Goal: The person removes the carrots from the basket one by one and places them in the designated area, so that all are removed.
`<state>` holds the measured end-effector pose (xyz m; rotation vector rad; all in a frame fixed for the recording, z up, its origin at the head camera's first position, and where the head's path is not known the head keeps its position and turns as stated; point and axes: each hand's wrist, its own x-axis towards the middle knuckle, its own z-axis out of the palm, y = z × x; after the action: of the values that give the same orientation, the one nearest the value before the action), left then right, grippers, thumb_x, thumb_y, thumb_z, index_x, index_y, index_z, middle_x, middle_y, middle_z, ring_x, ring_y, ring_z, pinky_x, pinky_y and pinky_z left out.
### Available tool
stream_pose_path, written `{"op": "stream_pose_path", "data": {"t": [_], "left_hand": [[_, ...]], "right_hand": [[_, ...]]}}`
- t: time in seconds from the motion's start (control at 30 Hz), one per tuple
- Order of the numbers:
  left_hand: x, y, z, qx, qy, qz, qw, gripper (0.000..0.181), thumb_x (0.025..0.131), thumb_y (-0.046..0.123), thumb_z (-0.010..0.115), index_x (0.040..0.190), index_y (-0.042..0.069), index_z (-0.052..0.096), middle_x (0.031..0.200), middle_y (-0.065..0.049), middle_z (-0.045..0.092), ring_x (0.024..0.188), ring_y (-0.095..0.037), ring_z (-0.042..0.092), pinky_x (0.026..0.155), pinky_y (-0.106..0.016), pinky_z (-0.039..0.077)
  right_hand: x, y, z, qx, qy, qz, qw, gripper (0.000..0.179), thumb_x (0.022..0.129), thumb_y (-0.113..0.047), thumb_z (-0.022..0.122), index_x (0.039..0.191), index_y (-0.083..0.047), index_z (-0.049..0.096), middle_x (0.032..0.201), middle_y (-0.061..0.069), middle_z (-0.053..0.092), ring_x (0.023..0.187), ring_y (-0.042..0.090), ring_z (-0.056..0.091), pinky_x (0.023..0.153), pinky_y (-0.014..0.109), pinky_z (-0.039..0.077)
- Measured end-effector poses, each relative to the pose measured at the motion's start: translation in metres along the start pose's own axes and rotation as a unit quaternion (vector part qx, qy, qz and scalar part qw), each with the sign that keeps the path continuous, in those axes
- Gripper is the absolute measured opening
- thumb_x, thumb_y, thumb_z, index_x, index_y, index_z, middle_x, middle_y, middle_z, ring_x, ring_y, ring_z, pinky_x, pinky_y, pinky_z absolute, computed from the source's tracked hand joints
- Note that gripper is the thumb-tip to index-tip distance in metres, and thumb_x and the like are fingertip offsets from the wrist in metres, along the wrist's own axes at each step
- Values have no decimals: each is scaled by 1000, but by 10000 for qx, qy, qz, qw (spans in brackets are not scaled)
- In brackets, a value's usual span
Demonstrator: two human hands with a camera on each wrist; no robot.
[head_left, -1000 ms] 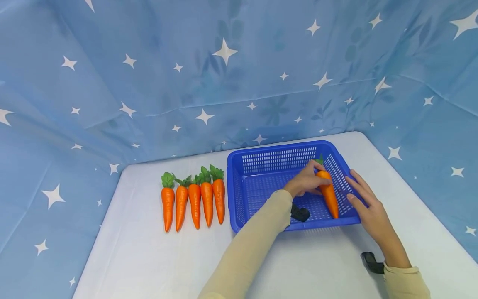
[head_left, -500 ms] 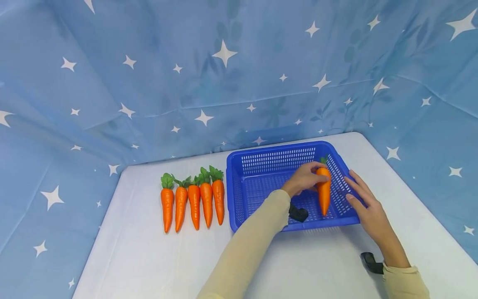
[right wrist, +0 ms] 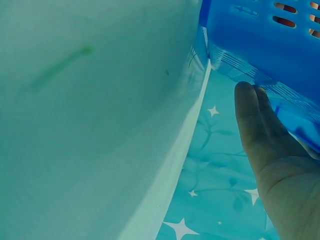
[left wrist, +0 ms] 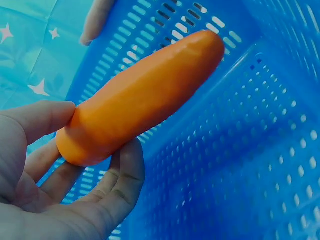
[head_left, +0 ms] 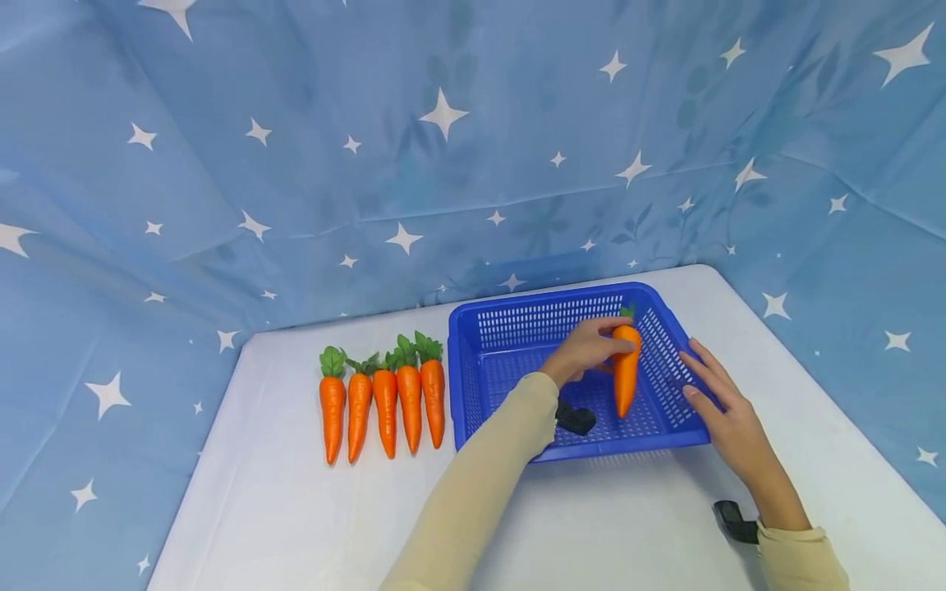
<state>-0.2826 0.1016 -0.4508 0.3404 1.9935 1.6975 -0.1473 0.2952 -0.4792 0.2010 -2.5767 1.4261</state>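
Note:
My left hand (head_left: 587, 349) grips an orange carrot (head_left: 626, 377) by its thick upper end, inside the blue plastic basket (head_left: 464, 394). The carrot's narrow tip points toward the front of the basket, and some green leaf shows behind the fingers. In the left wrist view, the thumb and fingers pinch the carrot (left wrist: 145, 95) above the perforated basket floor (left wrist: 235, 165). My right hand (head_left: 732, 414) is at the basket's right side with extended fingers. In the right wrist view, its fingers (right wrist: 247, 112) are beside the basket's outer wall (right wrist: 250, 45); contact is hard to tell.
Several carrots (head_left: 359, 414) with green tops lie side by side on the white table (head_left: 259, 509), left of the basket. Black wrist devices (head_left: 575, 419) are on both arms. A blue star-patterned cloth (head_left: 443, 189) hangs behind and around the table.
My left hand has moved left with the carrot, away from the basket's right wall, and the carrot has swung more upright in the head view. My right hand stays nearly still.

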Motion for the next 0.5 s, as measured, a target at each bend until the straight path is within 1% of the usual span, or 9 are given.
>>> {"op": "stream_pose_path", "data": {"t": [0.17,0.37,0.5], "left_hand": [[-5,4,-12,-125,-93,-37,9999,43,90,17,70,133,18,62,109,3,62,86,-17,65,74,-40,59],[-11,5,-24,-166,-88,-51,9998,42,91,17,69,132,18,63,113,3,62,89,-18,65,77,-42,59],[-16,8,-33,-150,-193,37,9997,44,91,17,69,135,17,61,115,2,61,90,-19,65,76,-41,59]], "right_hand": [[-1,0,-1,17,69,-30,10000,52,105,-21,44,154,-19,31,164,-7,11,143,-7,7,106,74,11],[-1,1,0,-49,187,-145,9997,51,104,-20,44,154,-19,32,164,-5,13,143,-6,8,107,73,13],[0,1,1,-41,190,-183,9996,51,104,-20,44,154,-19,33,163,-5,13,143,-6,9,109,70,12]]}}
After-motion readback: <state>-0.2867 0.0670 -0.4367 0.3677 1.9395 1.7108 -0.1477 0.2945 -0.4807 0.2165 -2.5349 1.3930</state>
